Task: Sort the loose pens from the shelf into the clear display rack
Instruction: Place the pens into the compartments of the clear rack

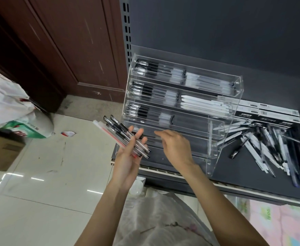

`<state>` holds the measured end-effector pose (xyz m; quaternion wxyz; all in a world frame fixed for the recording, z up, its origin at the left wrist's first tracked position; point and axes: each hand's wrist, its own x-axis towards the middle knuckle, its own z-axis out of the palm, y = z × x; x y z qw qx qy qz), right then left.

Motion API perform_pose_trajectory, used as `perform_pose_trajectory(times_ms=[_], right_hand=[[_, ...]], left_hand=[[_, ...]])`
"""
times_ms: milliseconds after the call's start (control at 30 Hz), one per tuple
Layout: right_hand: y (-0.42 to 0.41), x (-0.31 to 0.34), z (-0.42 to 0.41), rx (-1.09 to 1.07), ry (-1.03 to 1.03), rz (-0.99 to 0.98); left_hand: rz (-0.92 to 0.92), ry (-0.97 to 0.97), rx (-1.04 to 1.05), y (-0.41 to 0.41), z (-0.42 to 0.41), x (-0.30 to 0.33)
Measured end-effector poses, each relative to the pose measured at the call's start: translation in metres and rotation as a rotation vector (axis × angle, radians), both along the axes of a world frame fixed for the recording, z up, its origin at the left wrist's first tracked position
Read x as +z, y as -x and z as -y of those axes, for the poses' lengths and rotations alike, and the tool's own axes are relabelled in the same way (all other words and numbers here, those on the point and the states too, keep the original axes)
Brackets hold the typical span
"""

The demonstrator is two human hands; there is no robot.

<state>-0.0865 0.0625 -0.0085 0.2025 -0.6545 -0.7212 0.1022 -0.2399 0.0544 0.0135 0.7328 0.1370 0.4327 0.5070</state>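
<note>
A clear tiered display rack [234,96] stands on the dark shelf [243,167], its upper tiers filled with black-capped and white pens. My left hand [128,157] grips a bundle of pens [124,135] with black caps, fanned out to the upper left, just off the rack's left end. My right hand [175,148] hovers over the rack's lower tiers with its fingers extended to the left toward the bundle; I see nothing in it. A heap of loose pens [266,148] lies on the shelf right of the rack.
Flat black-and-white boxes [269,112] lie behind the loose pens. A perforated shelf upright [127,32] rises at the left. White and green bags [12,107] and a cardboard box [2,151] sit on the tiled floor. A brown door [57,41] stands behind.
</note>
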Motion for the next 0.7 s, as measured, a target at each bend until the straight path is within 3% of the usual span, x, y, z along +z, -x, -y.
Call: perform_pose_trajectory(times_ms=[67, 167, 233, 333, 433, 600, 700], right_hand=[[-0.001, 0.009, 0.011, -0.045, 0.002, -0.217], [0.006, 0.032, 0.025, -0.081, 0.203, -0.553], [0.014, 0.038, 0.030, -0.071, 0.277, -0.607], [0.021, 0.038, 0.028, -0.093, 0.230, -0.660], [0.008, 0.036, 0.027, -0.180, 0.127, -0.613], [-0.037, 0.021, 0.030, -0.294, 0.021, -0.239], [-0.036, 0.012, 0.025, -0.249, 0.012, -0.139]], left_hand=[[-0.006, -0.001, 0.018, 0.000, -0.001, 0.000], [-0.030, -0.024, 0.008, -0.002, 0.000, 0.002], [-0.027, -0.045, -0.002, -0.007, 0.001, 0.003], [-0.029, -0.078, -0.035, -0.015, 0.003, 0.005], [-0.060, -0.083, -0.016, -0.019, 0.004, 0.004], [-0.059, -0.014, 0.073, -0.005, 0.000, -0.004], [-0.043, 0.039, 0.123, 0.001, -0.003, -0.008]])
